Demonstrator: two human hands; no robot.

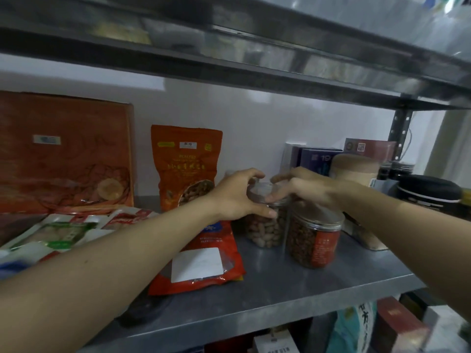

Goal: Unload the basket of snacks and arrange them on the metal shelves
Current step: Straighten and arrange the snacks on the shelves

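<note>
The clear peanut jar stood upright, long axis vertical, mid-depth on the metal shelf. The left hand gripped its side and lid, and the right hand curled over the lid. A red-labelled jar, its writing unreadable, crowded its front right. A blue box behind read "19".
</note>
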